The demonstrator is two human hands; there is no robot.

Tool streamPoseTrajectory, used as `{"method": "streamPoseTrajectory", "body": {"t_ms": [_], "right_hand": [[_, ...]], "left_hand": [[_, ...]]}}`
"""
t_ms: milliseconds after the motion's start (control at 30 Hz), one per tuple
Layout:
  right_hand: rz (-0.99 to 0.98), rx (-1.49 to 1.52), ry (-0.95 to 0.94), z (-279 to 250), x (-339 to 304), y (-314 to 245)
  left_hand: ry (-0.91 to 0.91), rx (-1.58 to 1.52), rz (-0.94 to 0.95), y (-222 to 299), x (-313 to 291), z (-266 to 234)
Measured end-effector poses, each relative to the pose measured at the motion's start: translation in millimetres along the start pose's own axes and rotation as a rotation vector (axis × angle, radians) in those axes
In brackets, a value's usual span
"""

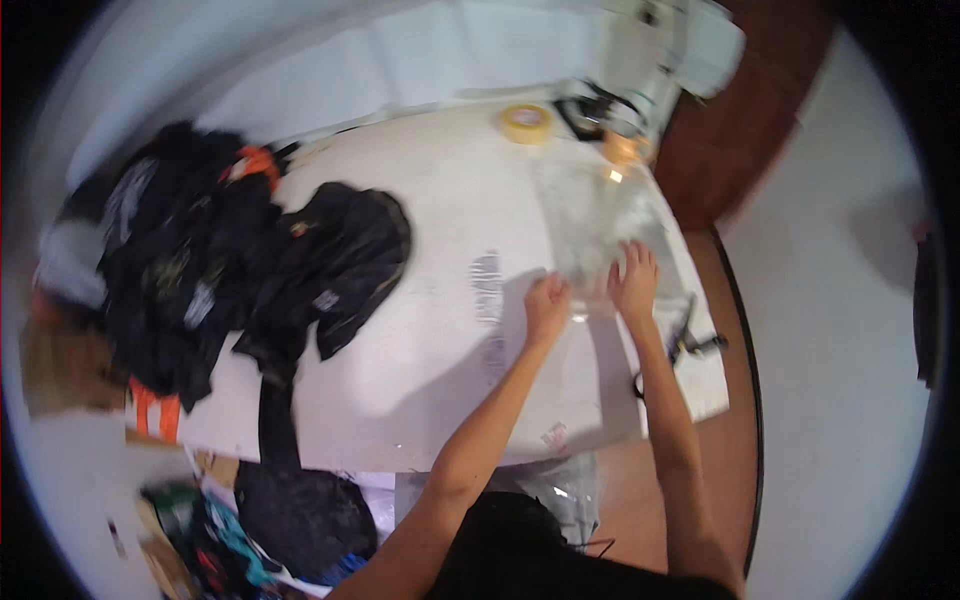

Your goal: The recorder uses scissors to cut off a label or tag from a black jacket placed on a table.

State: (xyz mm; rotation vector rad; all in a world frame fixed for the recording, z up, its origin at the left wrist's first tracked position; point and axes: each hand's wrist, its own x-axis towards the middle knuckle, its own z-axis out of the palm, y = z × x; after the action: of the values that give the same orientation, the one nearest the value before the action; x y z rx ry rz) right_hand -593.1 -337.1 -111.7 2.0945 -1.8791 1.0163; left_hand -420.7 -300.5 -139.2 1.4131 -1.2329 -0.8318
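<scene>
A clear plastic bag or sheet (pixel 600 220) lies flat on the right part of the white table (pixel 440 200). My left hand (pixel 547 305) is closed at its near left corner, fingers curled in; whatever they pinch is hidden. Resting over the near part of the plastic, my right hand (pixel 635 280) has its fingers spread and grips nothing visible. Just right of my right forearm is a pair of dark-handled scissors (pixel 678 348), partly covered by the arm.
Dark garments (pixel 190 270) are heaped on the table's left side, one black piece (pixel 345 260) reaching toward the middle. At the back are a yellow tape roll (pixel 526 123) and a small orange object (pixel 622 150). Below the front edge lie a black bundle (pixel 305 520) and other bags.
</scene>
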Motion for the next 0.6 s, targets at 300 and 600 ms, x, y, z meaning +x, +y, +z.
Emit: {"method": "streamPoseTrajectory", "body": {"t_ms": [300, 600], "right_hand": [[-0.492, 0.497, -0.329, 36.8, -112.3, -221.2], [-1.017, 0.785, -0.425, 108.5, -59.8, -324.2]], "left_hand": [[0.368, 0.91, 0.139, -51.7, -140.0, -287.1], [0.454, 1.135, -0.184, -57.0, -137.9, -312.3]]}}
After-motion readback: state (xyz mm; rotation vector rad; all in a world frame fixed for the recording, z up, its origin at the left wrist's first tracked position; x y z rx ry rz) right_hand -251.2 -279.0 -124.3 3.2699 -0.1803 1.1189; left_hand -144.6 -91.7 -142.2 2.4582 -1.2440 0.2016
